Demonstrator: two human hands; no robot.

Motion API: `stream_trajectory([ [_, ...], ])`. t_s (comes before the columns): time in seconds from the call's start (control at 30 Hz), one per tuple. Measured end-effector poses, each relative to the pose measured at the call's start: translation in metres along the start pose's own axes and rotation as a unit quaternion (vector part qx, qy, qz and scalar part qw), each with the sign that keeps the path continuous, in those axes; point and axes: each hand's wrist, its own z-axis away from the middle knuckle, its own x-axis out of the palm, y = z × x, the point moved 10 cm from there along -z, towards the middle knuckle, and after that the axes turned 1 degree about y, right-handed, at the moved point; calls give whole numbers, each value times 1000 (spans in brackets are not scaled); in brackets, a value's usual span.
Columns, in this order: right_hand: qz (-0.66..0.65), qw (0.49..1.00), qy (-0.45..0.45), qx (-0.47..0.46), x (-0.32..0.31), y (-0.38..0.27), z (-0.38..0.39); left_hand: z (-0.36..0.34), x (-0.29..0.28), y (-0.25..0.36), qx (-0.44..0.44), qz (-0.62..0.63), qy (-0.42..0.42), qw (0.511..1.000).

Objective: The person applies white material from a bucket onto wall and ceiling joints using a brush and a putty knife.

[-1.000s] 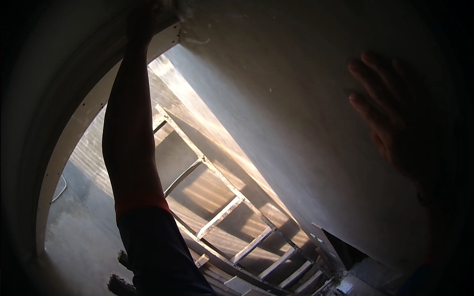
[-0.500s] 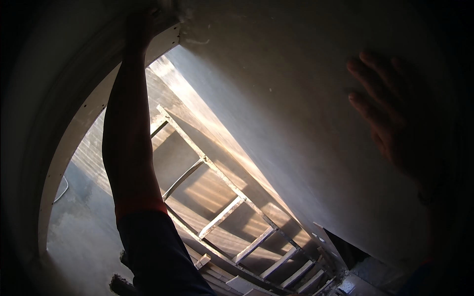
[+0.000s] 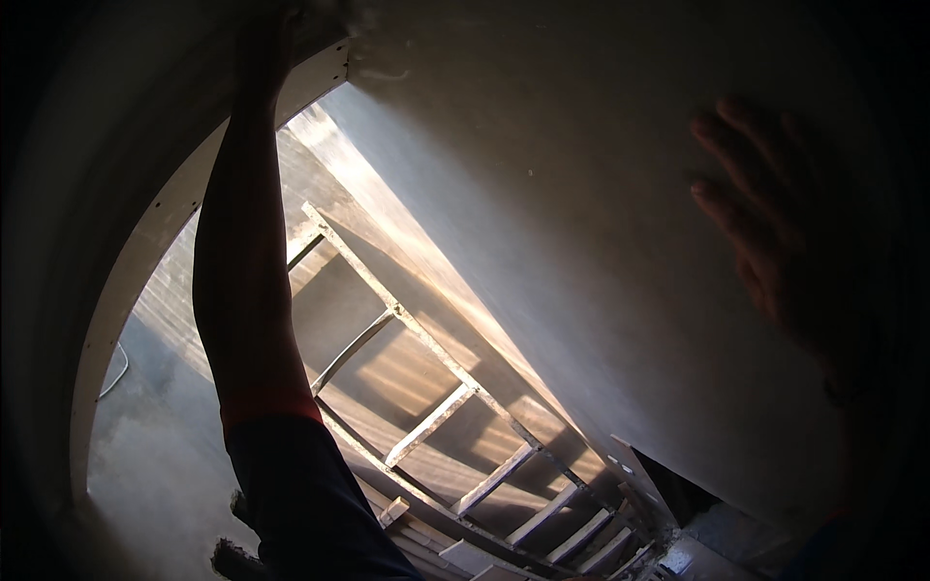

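Note:
My left arm stretches up to the top of the head view. There my left hand (image 3: 262, 44) is in deep shade near the corner where a pale panel edge (image 3: 325, 70) dotted with dark screw heads meets a smooth grey wall (image 3: 581, 223). Its fingers, and anything in them, are lost in the dark. Over on the right, my right hand (image 3: 760, 203) is open, fingers spread, laid against or just in front of the wall; contact is hard to judge. Nothing shows in it.
Below, a worn wooden ladder (image 3: 431, 349) leans across the sunlit space. Near its lower part are boards (image 3: 392, 510) and a dark opening (image 3: 678, 479) at the wall's foot. A pale cable (image 3: 123, 368) shows at the left.
The view has shifted slightly, so the ladder and panel edge appear a little further left. My left hand appears slightly higher and further left. The right hand stays spread by the wall.

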Motion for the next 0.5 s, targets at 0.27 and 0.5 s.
stream_trajectory([
  [0.27,-8,1000,5,7,1,-2,-2,-7,-22,23,-63,-26,-38,997],
  [0.5,8,1000,4,12,1,2,1,-19,-14,42,-85,27,-56,994],
])
